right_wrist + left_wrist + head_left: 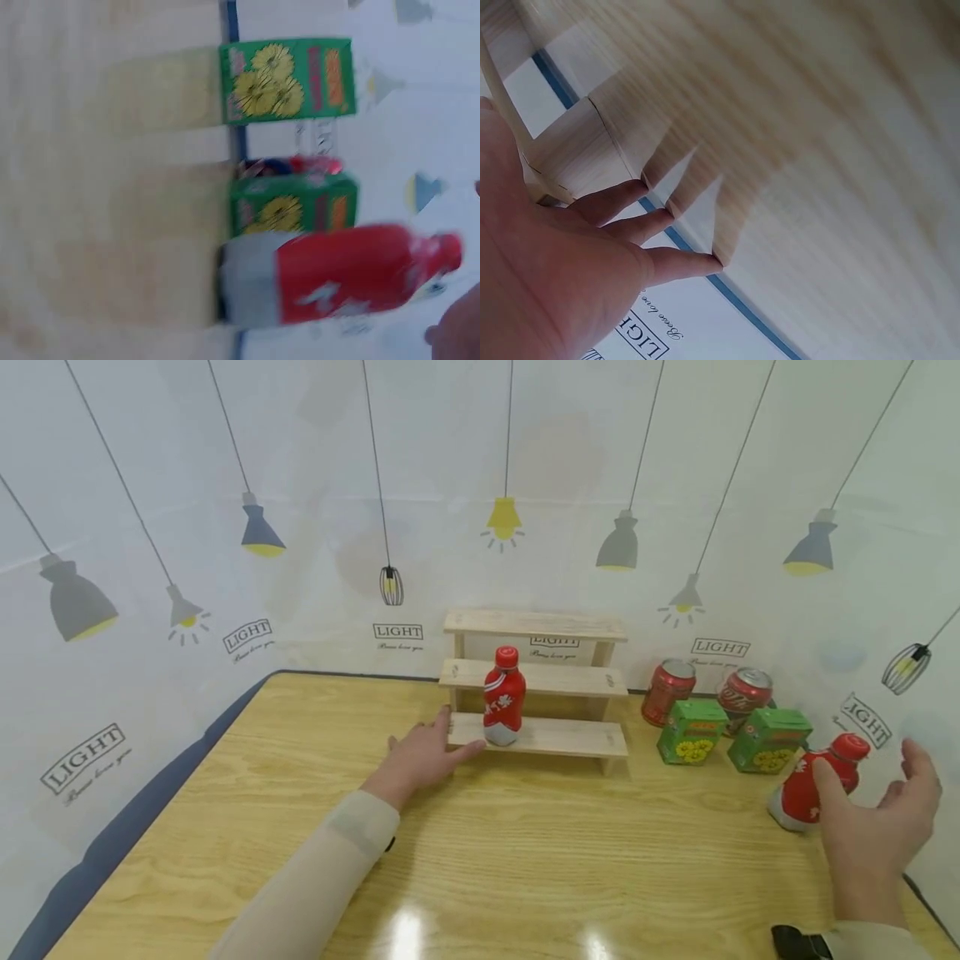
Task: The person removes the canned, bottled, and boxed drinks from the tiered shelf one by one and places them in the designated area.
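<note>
A small wooden three-step rack [558, 737] stands against the back wall. On its lowest step, toward the left, is a red bottle [504, 697] with a white base. My left hand [423, 756] is at the left end of that step, its thumb along the front edge. In the left wrist view, the spread fingertips [718, 262] rest on the tabletop. At the right, my right hand [881, 827] is beside a second red bottle [801, 793], fingers spread and thumb overlapping it in the head view. The right wrist view shows this bottle [341, 274] in front of the hand.
Two green boxes with yellow flowers, a left one [692, 732] and a right one [768, 741], stand right of the rack. Behind them are two red cans, one left [667, 693] and one right [744, 692]. A lamp-printed white sheet [315, 568] encloses the wooden table [525, 860].
</note>
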`<state>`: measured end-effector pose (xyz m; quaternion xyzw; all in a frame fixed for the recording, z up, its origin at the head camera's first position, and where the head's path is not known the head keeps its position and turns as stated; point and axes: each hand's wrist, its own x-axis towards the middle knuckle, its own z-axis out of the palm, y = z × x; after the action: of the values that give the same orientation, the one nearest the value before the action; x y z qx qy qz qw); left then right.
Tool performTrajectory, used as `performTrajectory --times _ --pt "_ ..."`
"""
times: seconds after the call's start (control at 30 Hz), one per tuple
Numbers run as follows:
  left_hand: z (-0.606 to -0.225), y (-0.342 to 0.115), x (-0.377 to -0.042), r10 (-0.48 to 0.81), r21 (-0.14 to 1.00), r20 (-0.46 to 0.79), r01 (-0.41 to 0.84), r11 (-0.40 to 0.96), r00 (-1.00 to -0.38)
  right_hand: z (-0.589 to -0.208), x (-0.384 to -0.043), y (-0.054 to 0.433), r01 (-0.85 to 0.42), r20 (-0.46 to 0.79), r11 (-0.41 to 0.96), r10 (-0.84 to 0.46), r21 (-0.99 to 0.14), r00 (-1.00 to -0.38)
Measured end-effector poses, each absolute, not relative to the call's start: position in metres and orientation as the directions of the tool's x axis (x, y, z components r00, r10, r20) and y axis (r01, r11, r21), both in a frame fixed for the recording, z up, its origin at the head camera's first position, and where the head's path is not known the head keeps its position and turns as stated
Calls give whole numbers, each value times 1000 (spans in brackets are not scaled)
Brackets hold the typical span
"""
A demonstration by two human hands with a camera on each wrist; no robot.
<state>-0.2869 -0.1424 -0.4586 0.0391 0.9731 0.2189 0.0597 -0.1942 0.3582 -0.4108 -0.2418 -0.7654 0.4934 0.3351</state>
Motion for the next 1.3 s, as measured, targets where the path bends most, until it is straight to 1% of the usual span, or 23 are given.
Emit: performTrajectory --times 0.07,0.1,0.17,0.27,0.33,0.47,0.53,0.63,0.7,0.87,1.03,1.3 --pt "-458 -143 -287 103 429 -99 51 902 -990 -402 -192 341 -105 400 437 666 -893 -630" --pt "-457 -143 -288 101 427 -100 49 903 -990 -398 -193 332 -167 448 451 637 -877 -628" --pt "-456 -144 -288 102 418 -97 53 907 -990 -391 -197 314 -246 497 462 567 -852 -657" --pt "-456 -145 -288 98 405 -98 50 913 -990 -383 -211 287 -296 493 435 463 -851 -737" --pt "-457 -146 -288 96 407 -105 46 912 -990 -379 -220 267 -274 438 405 398 -872 -806" --pt "-459 -145 -287 106 416 -111 50 908 -988 -379 -235 225 -278 361 298 277 -913 -890" --pt "-460 -144 -287 107 416 -107 53 908 -988 -381 -240 205 -271 327 258 207 -927 -922" --pt "-462 -141 -288 102 414 -99 52 909 -990 -381 -248 180 -262 291 229 102 -938 -951" --pt "-462 -140 -288 102 418 -96 53 907 -990 -381 -253 168 -250 267 220 50 -943 -963" --pt "-460 -136 -286 114 438 -102 59 897 -988 -383 -262 144 -190 193 232 -11 -954 -981" --pt "-460 -139 -287 97 444 -103 41 895 -990 -390 -268 118 -129 106 232 -111 -964 -988" --pt "-459 -143 -288 95 437 -97 43 898 -991 -414 -276 85 -126 95 168 -179 -978 -979"
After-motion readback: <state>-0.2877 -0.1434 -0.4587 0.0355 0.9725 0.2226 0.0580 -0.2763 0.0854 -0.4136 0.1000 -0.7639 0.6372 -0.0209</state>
